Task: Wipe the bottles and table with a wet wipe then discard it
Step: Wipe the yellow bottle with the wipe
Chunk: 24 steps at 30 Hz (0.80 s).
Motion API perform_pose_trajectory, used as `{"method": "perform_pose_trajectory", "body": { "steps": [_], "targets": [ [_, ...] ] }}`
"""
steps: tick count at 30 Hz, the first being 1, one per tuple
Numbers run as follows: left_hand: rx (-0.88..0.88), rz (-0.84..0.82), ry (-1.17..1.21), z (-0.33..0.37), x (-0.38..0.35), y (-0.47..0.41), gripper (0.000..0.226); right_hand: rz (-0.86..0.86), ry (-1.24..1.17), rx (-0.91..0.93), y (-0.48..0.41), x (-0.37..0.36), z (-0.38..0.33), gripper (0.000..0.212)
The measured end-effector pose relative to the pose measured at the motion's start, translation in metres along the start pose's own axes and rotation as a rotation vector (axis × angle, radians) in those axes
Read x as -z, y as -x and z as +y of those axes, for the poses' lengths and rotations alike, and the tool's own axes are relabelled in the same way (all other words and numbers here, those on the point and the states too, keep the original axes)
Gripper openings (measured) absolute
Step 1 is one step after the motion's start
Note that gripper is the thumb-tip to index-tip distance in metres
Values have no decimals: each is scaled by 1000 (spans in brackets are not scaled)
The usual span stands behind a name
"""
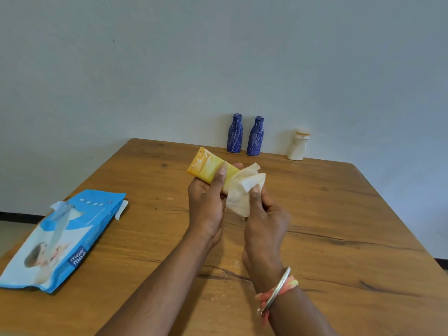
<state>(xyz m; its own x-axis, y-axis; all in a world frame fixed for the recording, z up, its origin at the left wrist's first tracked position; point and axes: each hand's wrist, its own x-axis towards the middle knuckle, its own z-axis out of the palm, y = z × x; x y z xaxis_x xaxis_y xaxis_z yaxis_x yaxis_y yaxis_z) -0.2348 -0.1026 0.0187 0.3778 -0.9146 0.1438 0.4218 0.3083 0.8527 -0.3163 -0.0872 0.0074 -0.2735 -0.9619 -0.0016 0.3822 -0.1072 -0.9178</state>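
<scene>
Diagonally over the wooden table (315, 214), the left hand (206, 202) grips a yellow plastic bottle (211, 169), cap end aimed far-left; the right hand (264, 219) clenches a crumpled white wet wipe (242, 192) against its near end.

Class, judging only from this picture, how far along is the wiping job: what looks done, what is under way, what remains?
Done: a wet wipe is out of the opened wipes pack. Under way: the left hand holds a yellow bottle while the right hand presses the wipe against it. Left: the two blue bottles and white bottle stand by the wall, the table shows specks, and the wipe is not discarded.
</scene>
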Motion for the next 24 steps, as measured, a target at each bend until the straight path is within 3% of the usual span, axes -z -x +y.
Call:
{"method": "perform_pose_trajectory", "body": {
  "steps": [7,13,17,20,24],
  "targets": [
    [19,-32,-49,5,0,-2,20,52,-72,14,4,1,5,16],
    [104,-22,-74,4,-1,-2,25,-209,468,365,-14,7,1,21],
    [168,-60,-91,6,0,-2,67,-305,657,464,-2,14,7,27],
    [167,-101,-190,1,1,4,59,-239,663,388,-12,10,2,4],
    [155,-189,-265,-6,2,9,54,-88,503,275,-27,6,-5,41]
  ]
}}
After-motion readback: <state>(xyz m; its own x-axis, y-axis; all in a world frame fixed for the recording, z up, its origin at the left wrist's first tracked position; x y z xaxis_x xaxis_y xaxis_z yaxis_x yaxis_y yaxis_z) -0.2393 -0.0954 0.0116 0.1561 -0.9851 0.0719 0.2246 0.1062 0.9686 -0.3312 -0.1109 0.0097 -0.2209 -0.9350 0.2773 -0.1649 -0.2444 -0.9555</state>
